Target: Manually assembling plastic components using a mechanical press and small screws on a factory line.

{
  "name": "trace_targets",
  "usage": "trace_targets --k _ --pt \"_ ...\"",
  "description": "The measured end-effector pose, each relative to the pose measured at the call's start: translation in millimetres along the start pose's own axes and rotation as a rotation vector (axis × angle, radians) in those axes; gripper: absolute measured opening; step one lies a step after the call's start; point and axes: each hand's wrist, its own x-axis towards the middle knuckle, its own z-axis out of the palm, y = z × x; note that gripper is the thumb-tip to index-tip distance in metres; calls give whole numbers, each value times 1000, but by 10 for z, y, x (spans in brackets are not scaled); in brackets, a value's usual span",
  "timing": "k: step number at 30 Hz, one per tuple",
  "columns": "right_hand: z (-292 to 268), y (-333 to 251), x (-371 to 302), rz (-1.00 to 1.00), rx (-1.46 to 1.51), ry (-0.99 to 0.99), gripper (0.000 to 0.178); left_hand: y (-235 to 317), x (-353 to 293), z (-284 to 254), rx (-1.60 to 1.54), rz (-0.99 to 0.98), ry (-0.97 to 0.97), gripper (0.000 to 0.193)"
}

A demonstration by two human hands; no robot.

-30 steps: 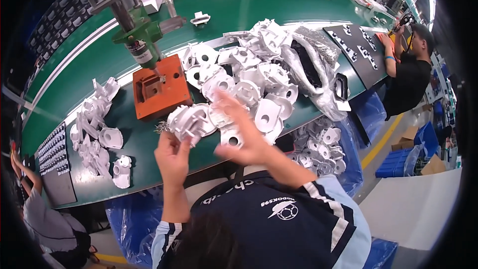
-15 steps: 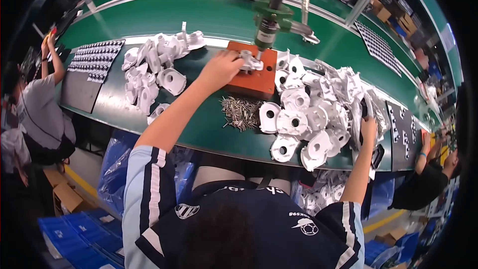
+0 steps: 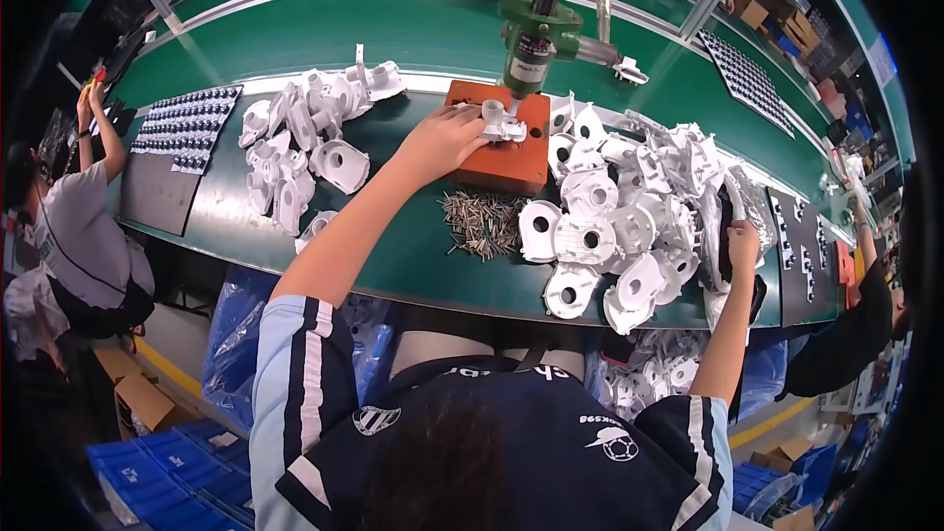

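1 head fisheye | faces down — hands (image 3: 442, 144), bench (image 3: 408, 246) close

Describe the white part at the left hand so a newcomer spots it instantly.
On the green worktable, find the orange block beneath the green press. The white part sits on top, with the left hand at its left side. Unlike the white pieces in the left heap and right heap, it alone is on the block.

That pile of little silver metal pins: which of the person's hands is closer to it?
Left. The left hand is just beyond the pins, at the orange rectangular block; the right hand is farther off, to their right, past the white plastic parts.
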Motion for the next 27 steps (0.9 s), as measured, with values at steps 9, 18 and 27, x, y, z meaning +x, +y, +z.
trace_targets --k 9,18,27 --pt "-613 -632 -93 132 792 -150 21 -58 -24 -17 -87 -1 -79 15" --pt "-603 -2837 -125 -334 902 -657 39 178 -114 76 136 -92 -67 69" --pt "620 -4054 -81 -351 1139 -738 25 200 -119 76 84 -128 -15 79"
